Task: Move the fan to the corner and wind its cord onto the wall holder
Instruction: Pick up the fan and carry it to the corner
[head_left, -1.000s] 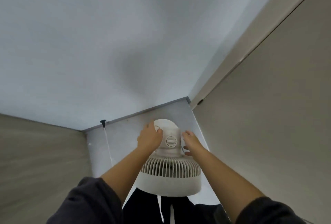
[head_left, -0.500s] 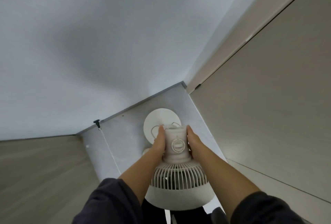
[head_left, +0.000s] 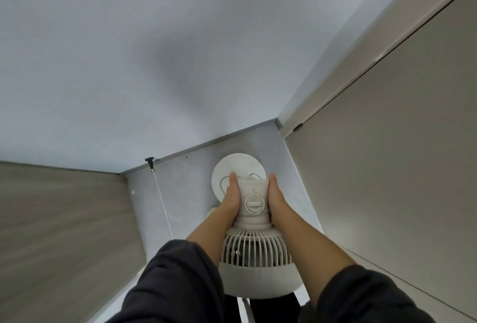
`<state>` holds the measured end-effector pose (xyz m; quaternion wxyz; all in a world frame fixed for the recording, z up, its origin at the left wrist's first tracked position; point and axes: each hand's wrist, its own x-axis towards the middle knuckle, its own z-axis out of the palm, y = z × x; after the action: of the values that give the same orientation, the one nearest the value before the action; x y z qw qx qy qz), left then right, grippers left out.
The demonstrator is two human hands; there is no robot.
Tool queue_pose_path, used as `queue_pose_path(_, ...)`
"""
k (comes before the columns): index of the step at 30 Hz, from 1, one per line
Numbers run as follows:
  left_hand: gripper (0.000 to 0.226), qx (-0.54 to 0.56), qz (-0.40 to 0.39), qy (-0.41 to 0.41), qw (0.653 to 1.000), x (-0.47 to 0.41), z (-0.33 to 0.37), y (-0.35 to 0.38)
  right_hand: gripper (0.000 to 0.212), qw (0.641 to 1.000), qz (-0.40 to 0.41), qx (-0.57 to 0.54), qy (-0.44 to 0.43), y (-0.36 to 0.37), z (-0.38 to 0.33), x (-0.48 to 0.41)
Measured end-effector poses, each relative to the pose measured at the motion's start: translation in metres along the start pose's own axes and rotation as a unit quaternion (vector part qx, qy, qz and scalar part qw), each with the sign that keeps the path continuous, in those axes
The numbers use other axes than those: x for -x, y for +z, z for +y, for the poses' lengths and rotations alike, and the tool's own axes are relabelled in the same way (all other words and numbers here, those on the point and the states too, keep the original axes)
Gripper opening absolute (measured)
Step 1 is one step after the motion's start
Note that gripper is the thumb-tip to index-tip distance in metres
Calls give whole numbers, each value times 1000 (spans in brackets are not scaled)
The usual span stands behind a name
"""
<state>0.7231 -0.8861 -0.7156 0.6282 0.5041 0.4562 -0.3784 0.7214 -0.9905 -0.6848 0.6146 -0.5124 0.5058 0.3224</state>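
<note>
hands grip fan: left hand, right hand | pale grey floor | white wall, beige panels flanking

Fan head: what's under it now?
Its round white base, only the far part showing, floor around it. The rest, and any stand, is covered by the fan head, left hand and right hand.

One fan; left hand, right hand: two.

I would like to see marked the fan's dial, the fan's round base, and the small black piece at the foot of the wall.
fan dial (head_left: 254, 203): head view, centre of the knob.
fan base (head_left: 238, 164): head view, bare disc beyond the fingertips.
small black piece (head_left: 149, 160): head view, its dark head.
</note>
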Motion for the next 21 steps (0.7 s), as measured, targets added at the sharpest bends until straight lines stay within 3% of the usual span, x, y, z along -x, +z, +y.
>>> queue_pose_path(3, 105, 12, 29, 3, 999, -3, -19, -4, 69, 1000, -18, 25, -2, -4, 2, 11)
queue_pose_path(6, 120, 47, 74, 5, 996, -31, -53, -9, 78, 998, -11, 55, -8, -5, 6, 28)
queue_pose_path(11, 97, 108, 82, 30, 990, 72, -47, -9, 66, 990, -30, 132, -33, -5, 16, 61)
queue_pose_path(13, 102, 123, 99, 48, 986, 86, -52, -14, 72, 987, -39, 152, -39, 2, 22, 75)
queue_pose_path(18, 86, 198, 115, 49, 972, 119, -68, -42, 79, 965, -57, 244, -74, 26, 49, 87)
queue_pose_path(21, 105, 232, 122, 42, 964, 118, -89, -63, 80, 959, -59, 266, -84, 40, 68, 100)
